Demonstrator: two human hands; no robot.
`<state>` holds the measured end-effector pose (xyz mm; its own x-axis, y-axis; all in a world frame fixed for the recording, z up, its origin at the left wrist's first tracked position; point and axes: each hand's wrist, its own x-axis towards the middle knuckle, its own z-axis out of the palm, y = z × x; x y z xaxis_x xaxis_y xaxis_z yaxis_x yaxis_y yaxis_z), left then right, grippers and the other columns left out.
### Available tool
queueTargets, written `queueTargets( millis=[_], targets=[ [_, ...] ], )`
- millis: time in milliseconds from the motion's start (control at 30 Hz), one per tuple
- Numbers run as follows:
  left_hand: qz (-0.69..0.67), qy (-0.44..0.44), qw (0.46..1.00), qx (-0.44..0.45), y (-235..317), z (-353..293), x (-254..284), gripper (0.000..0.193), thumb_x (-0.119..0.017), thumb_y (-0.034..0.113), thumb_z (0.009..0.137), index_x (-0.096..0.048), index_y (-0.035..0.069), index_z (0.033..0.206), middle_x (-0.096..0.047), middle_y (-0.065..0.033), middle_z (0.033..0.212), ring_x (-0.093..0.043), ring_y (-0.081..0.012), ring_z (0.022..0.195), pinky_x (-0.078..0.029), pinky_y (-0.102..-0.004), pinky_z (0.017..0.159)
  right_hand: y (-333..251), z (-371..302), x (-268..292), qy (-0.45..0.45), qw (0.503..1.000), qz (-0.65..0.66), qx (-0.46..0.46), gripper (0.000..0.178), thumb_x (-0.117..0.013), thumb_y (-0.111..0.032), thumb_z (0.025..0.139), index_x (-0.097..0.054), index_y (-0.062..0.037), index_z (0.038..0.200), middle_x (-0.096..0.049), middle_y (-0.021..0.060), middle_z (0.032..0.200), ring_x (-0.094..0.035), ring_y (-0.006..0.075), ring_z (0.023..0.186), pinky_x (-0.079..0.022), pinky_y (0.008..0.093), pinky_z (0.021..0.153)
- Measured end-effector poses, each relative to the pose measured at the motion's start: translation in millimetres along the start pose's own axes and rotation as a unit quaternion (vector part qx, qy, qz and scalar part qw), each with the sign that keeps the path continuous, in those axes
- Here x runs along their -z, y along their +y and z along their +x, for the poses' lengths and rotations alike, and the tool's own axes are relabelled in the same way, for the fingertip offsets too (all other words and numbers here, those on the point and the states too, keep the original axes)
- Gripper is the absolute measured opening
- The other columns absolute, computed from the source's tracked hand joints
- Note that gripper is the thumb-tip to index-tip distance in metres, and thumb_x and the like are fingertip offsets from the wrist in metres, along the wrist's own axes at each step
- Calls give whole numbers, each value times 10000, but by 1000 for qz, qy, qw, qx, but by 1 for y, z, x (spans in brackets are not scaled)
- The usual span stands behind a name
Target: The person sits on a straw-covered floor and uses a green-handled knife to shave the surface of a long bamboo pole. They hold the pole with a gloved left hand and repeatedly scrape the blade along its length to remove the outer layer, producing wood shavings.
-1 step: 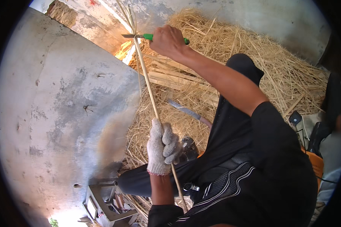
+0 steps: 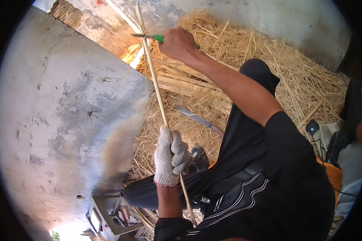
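My left hand [image 2: 167, 156], in a white knit glove, is closed around a long, thin bamboo strip [image 2: 157, 84]. The strip slants up and away from my lap, its lower end passing below the glove. My bare right hand [image 2: 178, 43] grips a green-handled knife [image 2: 157, 38] at the far end of my reach. The knife's narrow blade lies across the strip near its upper end, touching it. A thin sliver hangs beside the strip just below the blade.
A heap of pale shavings [image 2: 245, 48] spreads along the back wall, with flat bamboo slats [image 2: 181, 82] in it. A long blade [image 2: 193, 116] lies before my knee. A grey wall [image 2: 68, 104] stands at left, a small frame stool [image 2: 108, 217] below. An orange basket [image 2: 333, 176] is at right.
The loose slivers fanning out above the blade no longer show; the strip's upper end looks like a single narrow piece. The knife is tilted slightly differently. Both hands have barely moved.
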<state>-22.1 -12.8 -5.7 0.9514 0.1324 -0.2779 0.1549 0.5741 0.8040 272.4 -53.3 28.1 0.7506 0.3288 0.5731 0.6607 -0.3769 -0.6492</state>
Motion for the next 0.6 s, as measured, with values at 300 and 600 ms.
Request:
queueTargets(
  millis=[300, 600],
  targets=[
    [209, 132, 961, -125, 42, -3, 2, 358, -499, 390, 1001, -534, 100, 795, -400, 17, 468, -371, -78, 348, -283, -231, 316, -27, -53, 0, -105, 959, 205, 165, 451, -577, -269, 913, -466, -35, 543, -322, 8, 447, -292, 133, 416, -253, 357, 448],
    [246, 127, 951, -139, 44, -5, 9, 370, -476, 393, 1010, -526, 99, 792, -402, 15, 479, -374, -84, 345, -284, -236, 309, -32, -66, -15, -79, 951, 191, 231, 283, -619, -146, 857, -578, -27, 603, -510, 122, 461, -526, 238, 405, -418, 380, 464]
  ],
)
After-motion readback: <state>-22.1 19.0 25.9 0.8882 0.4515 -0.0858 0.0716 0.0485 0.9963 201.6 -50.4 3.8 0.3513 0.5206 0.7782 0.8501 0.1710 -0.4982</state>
